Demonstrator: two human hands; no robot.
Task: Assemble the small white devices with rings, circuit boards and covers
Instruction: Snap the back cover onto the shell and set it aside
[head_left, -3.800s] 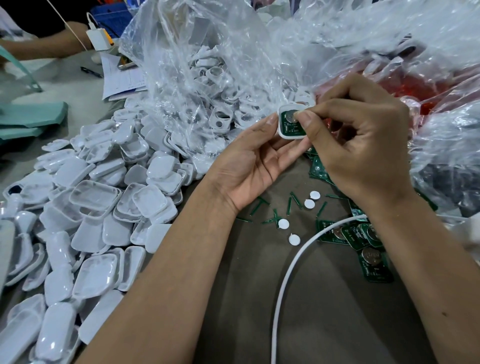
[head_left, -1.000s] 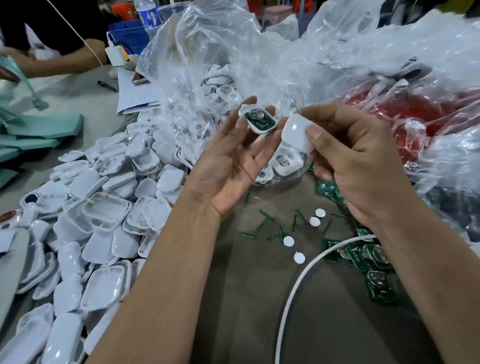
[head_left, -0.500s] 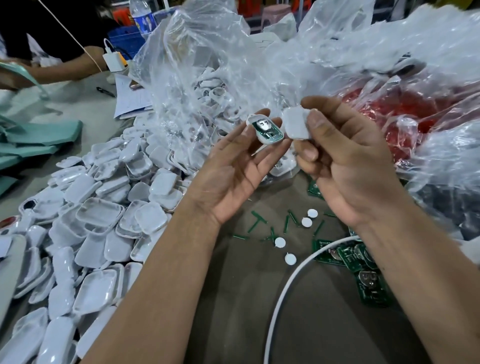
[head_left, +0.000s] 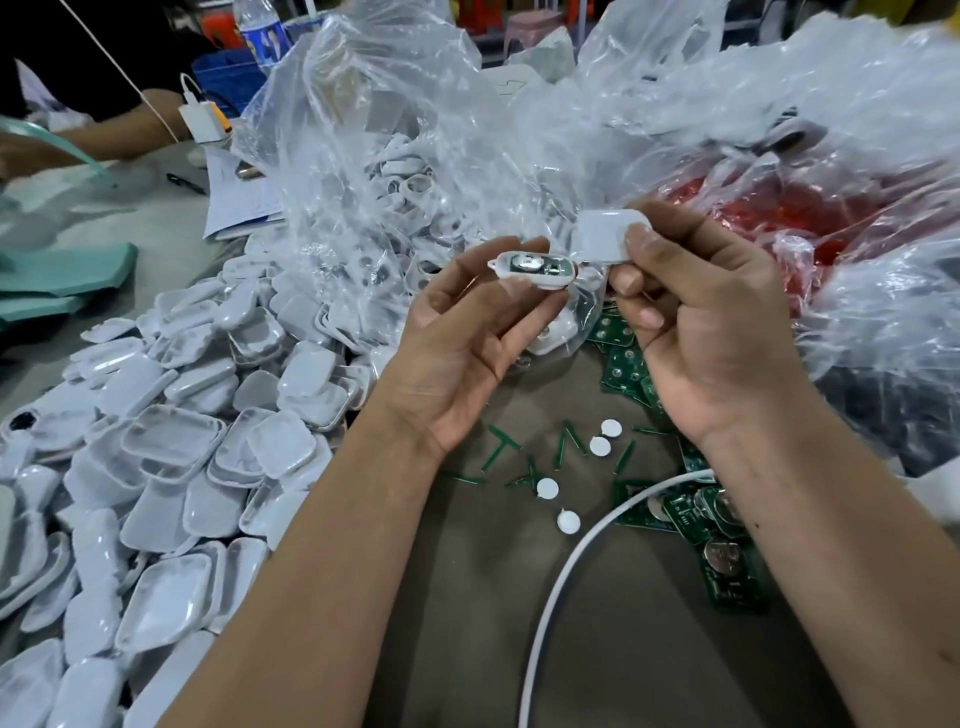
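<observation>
White shell (head_left: 535, 270), green board inside

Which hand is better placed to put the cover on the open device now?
Probably the right hand: it already pinches the white cover just above and right of the open device, which the left hand holds with its circuit board facing up.

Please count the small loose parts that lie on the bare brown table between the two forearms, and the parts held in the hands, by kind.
White round discs on the table: 4
White base with a circuit board inside, held in the left hand: 1
White cover, held in the right hand: 1
Total: 6
</observation>
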